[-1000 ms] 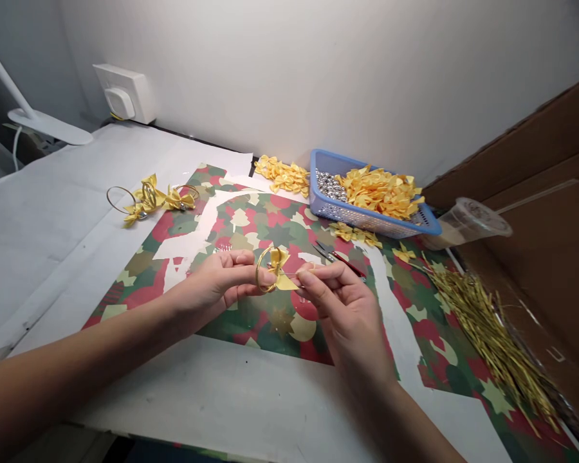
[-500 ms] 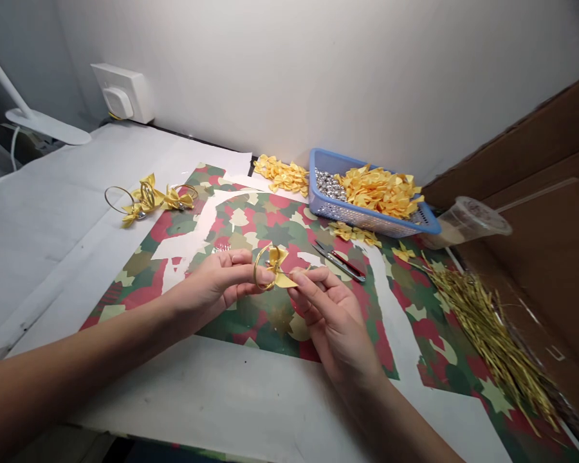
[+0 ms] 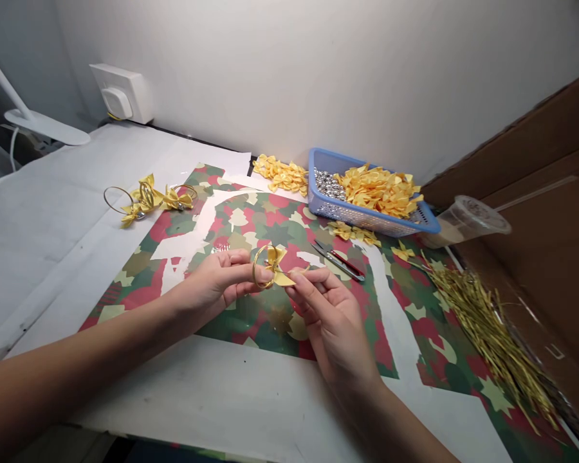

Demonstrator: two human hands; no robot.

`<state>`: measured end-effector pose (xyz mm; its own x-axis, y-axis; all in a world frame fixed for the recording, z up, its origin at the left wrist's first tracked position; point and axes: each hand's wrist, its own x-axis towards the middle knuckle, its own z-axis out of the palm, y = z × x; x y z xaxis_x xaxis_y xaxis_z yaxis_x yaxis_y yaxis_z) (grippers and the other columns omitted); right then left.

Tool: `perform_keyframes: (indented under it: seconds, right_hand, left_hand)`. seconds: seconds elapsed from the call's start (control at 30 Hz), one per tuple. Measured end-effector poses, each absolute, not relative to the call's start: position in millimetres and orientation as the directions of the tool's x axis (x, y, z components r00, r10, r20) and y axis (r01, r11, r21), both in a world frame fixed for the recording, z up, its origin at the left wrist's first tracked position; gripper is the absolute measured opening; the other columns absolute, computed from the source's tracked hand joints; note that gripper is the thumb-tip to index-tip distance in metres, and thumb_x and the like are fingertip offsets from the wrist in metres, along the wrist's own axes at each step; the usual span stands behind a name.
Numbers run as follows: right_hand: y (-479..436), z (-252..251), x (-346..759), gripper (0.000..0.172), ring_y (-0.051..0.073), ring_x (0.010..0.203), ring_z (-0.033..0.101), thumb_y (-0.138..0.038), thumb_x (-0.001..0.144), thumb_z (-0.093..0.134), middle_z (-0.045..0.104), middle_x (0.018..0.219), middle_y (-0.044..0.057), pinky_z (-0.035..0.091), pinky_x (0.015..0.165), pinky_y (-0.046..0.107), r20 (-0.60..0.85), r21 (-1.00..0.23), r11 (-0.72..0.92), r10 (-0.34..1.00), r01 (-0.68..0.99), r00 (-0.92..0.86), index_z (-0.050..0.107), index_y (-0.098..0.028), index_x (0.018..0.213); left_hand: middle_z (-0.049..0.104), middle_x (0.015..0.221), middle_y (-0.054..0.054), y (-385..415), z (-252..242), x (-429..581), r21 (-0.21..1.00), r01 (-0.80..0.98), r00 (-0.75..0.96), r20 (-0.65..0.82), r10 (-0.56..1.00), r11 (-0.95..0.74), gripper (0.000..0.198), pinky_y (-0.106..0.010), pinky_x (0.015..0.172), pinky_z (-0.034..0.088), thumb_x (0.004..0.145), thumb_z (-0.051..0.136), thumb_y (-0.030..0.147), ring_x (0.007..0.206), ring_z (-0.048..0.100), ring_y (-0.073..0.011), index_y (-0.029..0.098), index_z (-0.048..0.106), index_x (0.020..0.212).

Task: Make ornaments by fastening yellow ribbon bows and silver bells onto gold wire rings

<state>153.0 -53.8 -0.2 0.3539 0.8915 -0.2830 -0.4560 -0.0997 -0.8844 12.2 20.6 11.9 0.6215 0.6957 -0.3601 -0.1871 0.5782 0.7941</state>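
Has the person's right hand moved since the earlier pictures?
Yes. Against the red-handled snips lying on the patterned paper, the right hand has shifted leftward, closer to the left hand holding the gold ring.

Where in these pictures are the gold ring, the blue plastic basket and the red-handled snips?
Gold ring [image 3: 253,267]: head view, on its left rim.
Blue plastic basket [image 3: 311,183]: head view, on its left wall.
Red-handled snips [image 3: 347,263]: head view, on the red handle.

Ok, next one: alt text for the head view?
A person's left hand holds a gold ring bearing a yellow satin bow, while the right hand pinches the bow's tail. Behind, a blue plastic basket holds yellow bows and silver beads.
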Motion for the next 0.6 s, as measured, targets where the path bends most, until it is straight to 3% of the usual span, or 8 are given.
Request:
perform_keyframes:
  seconds: [0.13,0.4,0.6]
  right_hand:
    - [-54.0,-0.3,153.0,0.026,0.010,0.069,0.063,-0.031,0.060,0.083,0.064,0.073,-0.003,0.057,0.074,0.025,-0.269,-0.891,-0.088,0.892,-0.445,0.362,0.062,-0.019,0.067]
    - [-55.9,-4.1,153.4,0.018,0.010,0.072,0.065,-0.028,0.069,0.078,0.068,0.076,-0.001,0.055,0.071,0.022,-0.085,-0.948,0.060,0.899,-0.312,0.430,0.063,-0.018,0.071]
    - [-53.7,-2.5,150.9,0.023,0.009,0.068,0.064,-0.028,0.063,0.082,0.066,0.071,-0.003,0.056,0.070,0.021,-0.181,-0.913,0.007,0.889,-0.407,0.421,0.062,-0.017,0.068]
  left_hand:
    - [0.052,0.057,0.007,20.5,12.2,12.3,0.799,-0.181,0.616,-0.362,0.699,0.573,0.020,-0.013,0.059,0.042,0.061,0.078,0.017,0.058,0.049,-0.0047,0.016,0.058,0.057]
    - [0.047,0.054,0.008,19.7,13.6,12.3,0.801,-0.172,0.596,-0.378,0.708,0.573,0.028,-0.014,0.058,0.042,0.059,0.080,0.018,0.056,0.047,-0.0047,0.015,0.053,0.054]
    - [0.048,0.053,0.008,21.4,11.5,14.4,0.801,-0.196,0.580,-0.370,0.726,0.566,0.030,-0.012,0.057,0.043,0.058,0.080,0.017,0.056,0.047,-0.0040,0.015,0.050,0.052]
